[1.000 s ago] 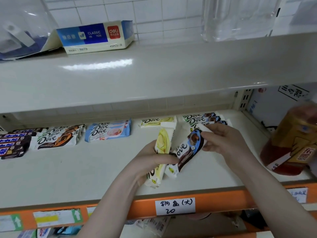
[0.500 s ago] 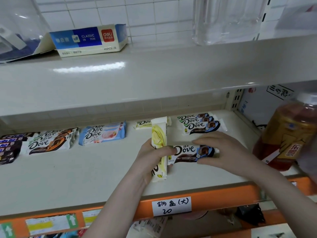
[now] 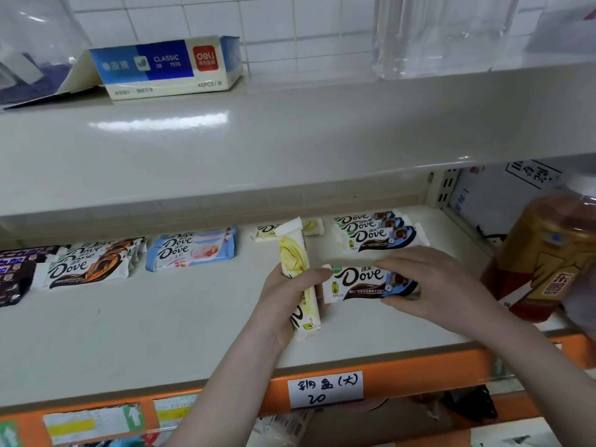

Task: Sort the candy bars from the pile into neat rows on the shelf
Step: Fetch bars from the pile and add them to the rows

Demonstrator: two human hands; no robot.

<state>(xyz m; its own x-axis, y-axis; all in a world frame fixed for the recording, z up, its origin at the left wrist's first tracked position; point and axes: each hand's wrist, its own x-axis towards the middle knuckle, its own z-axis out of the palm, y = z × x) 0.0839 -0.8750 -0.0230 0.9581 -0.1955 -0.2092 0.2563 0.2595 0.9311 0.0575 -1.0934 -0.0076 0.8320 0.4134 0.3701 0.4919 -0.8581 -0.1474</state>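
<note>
The left hand (image 3: 287, 295) is wrapped around a yellow Dove bar (image 3: 295, 262), held upright with its length running away from the shelf edge. Just to the right of that yellow bar, the right hand (image 3: 429, 285) grips a blue-and-brown Dove bar (image 3: 361, 283) lying sideways, label up, fingers over its right end; its left end touches the left thumb. Whether it rests on the shelf (image 3: 161, 333) or is held just above it I cannot tell.

Behind the yellow bar lies another yellow bar (image 3: 267, 232), partly hidden by it. Right of that one sits a stack of blue-and-brown bars (image 3: 377, 232). Left of the yellow bar is a pale blue and pink stack (image 3: 192, 250), then a brown-and-orange stack (image 3: 90, 262), then dark bars (image 3: 14, 274) at the far left. Far right stands an amber bottle (image 3: 548, 259). Below the yellow bar a handwritten price tag (image 3: 325, 388) is stuck on the orange shelf edge.
</note>
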